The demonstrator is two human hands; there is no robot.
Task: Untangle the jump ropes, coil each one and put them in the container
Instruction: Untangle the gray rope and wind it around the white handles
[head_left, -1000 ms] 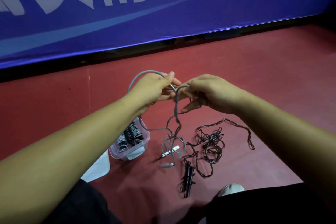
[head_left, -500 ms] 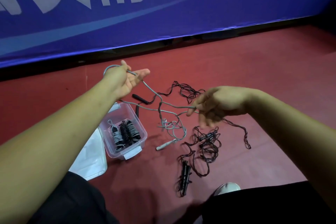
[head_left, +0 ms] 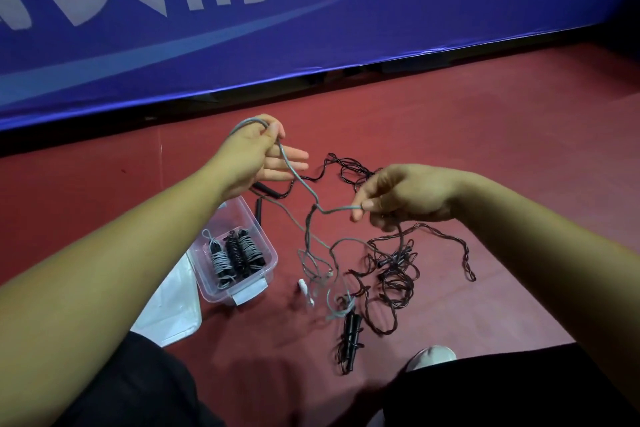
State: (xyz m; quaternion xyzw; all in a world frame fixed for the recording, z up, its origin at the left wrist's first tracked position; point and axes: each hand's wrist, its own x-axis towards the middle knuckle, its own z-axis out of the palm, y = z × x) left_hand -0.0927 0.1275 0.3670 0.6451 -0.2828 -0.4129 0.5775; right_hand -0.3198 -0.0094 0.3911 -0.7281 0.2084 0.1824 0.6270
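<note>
The left hand (head_left: 252, 156) hooks the grey rope (head_left: 304, 187) under its thumb, the right hand (head_left: 401, 198) pinches it, and its low end lies on the floor (head_left: 519, 149) in the dark ropes (head_left: 394, 274) beside the container (head_left: 259, 229), so a hard pull could tighten the tangle.

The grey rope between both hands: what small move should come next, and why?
Probably lift the right hand higher, drawing the grey rope taut from the left hand: its lower end lies looped over the dark rope on the floor and should come free before coiling.
</note>
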